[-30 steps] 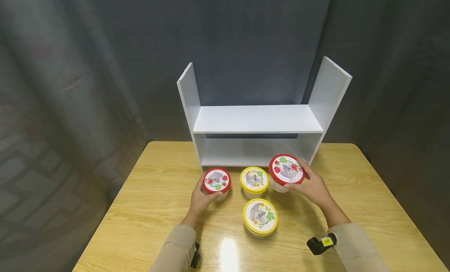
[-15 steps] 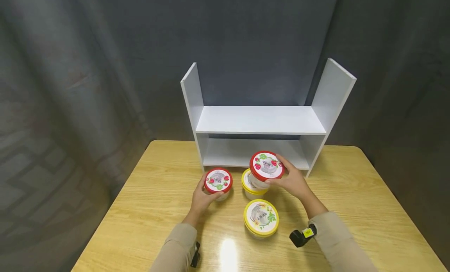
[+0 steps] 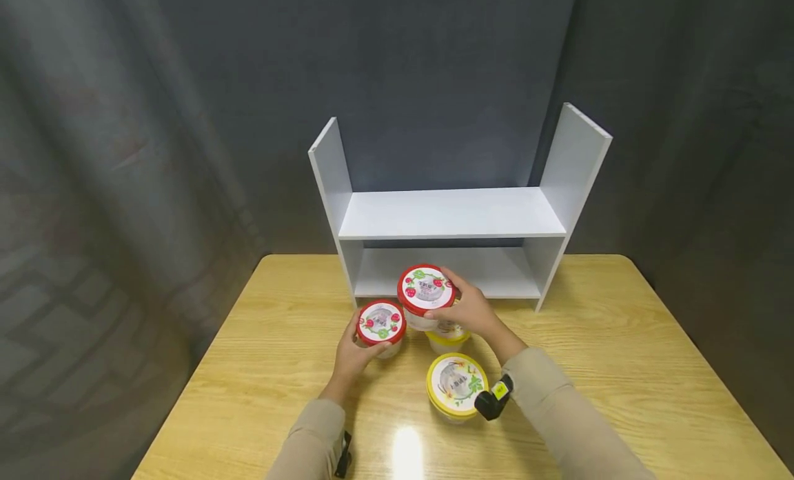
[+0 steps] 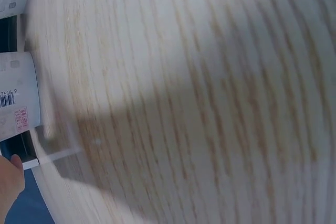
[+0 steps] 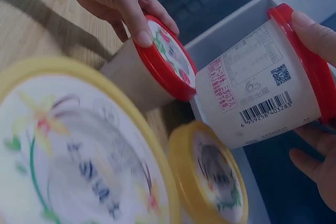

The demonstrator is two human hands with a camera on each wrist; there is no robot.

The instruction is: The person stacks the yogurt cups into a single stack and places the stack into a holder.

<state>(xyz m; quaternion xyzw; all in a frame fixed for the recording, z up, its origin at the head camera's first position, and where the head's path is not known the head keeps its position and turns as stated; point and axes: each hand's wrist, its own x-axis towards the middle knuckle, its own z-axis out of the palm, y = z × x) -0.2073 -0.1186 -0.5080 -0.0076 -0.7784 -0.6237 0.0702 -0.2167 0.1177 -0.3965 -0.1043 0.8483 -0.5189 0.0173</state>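
Observation:
My left hand (image 3: pixel 355 356) grips a small tub with a red lid (image 3: pixel 381 321), thumb and fingers on opposite sides of it, at the table's left of centre. In my right hand (image 3: pixel 476 313) is a second red-lidded tub (image 3: pixel 426 288), raised above the table close to the first one's lid. Its barcode side faces the right wrist camera, with the thumb on the lid's rim. Partly hidden beneath that hand stands a yellow-lidded tub (image 3: pixel 448 336). Nearer to me is another yellow-lidded tub (image 3: pixel 456 383), its right edge overlapped by the right wrist's camera.
Behind the tubs stands a white two-level shelf (image 3: pixel 451 214) with upright side panels, at the back of the wooden table (image 3: pixel 620 370). A dark grey curtain (image 3: pixel 434 73) hangs behind and around the sides.
My right hand has carried its red-lidded tub leftward, across the back yellow-lidded tub, to beside the left one. My left hand stays on its tub.

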